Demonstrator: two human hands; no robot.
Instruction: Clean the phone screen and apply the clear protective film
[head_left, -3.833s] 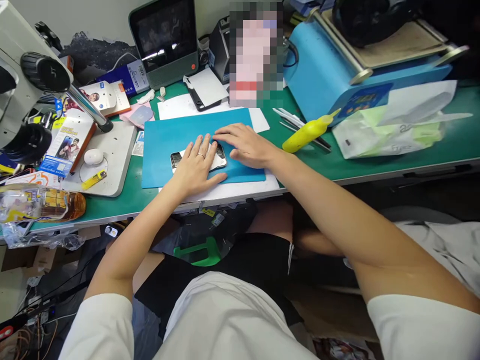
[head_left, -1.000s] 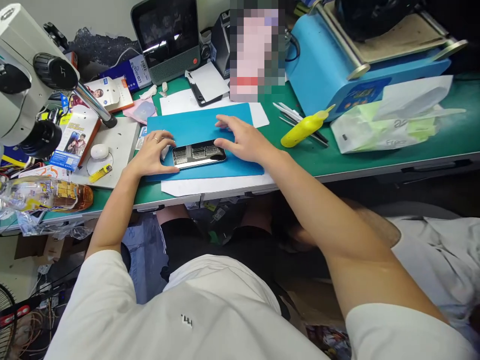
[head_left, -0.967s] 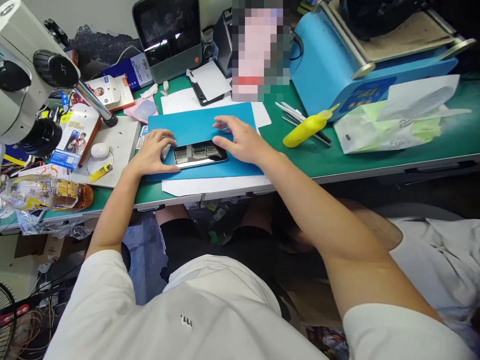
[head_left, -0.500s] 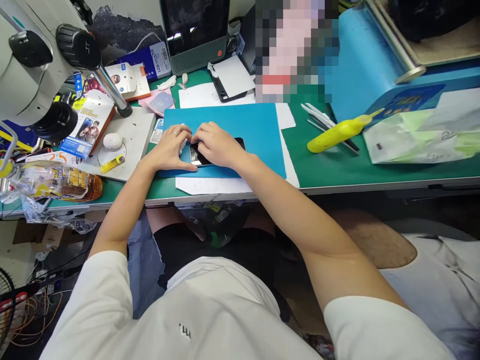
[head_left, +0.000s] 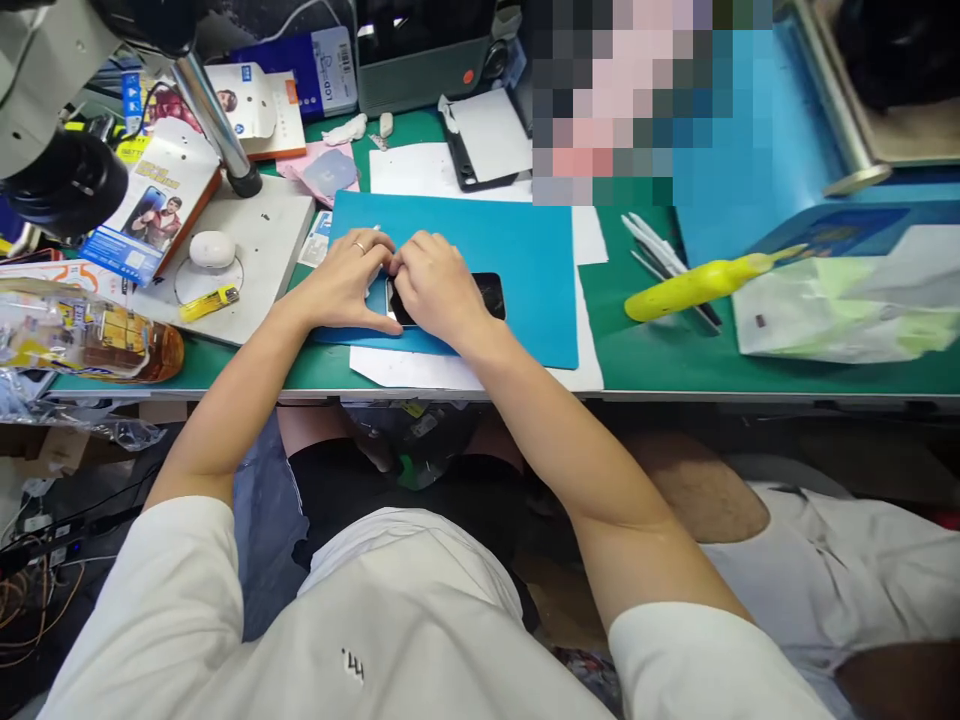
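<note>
A smartphone (head_left: 492, 293) with a dark screen lies flat on a blue mat (head_left: 525, 240). My left hand (head_left: 349, 285), with a ring on one finger, is closed around the phone's left end. Its thumb rests at the near edge and its fingers bend toward the far side. Over the left part of the screen sits my right hand (head_left: 442, 290), its fingers pinched together near the phone's far left corner. Whatever those fingertips hold, if anything, is hidden. Something whitish shows under my left palm, too covered to name.
Left of the mat are a grey board (head_left: 277, 220) with a white case (head_left: 212, 249) and a yellow lighter (head_left: 209, 303), a bottle (head_left: 135, 340) and a microscope (head_left: 67, 180). To the right lie a yellow-handled tool (head_left: 682, 287), tweezers (head_left: 652, 245) and a plastic packet (head_left: 825, 310). Another person sits at right.
The camera view has shifted a little. My right fingers have shifted slightly over the phone's left end, covering the light strip seen there before. My left hand keeps its place beside the phone.
</note>
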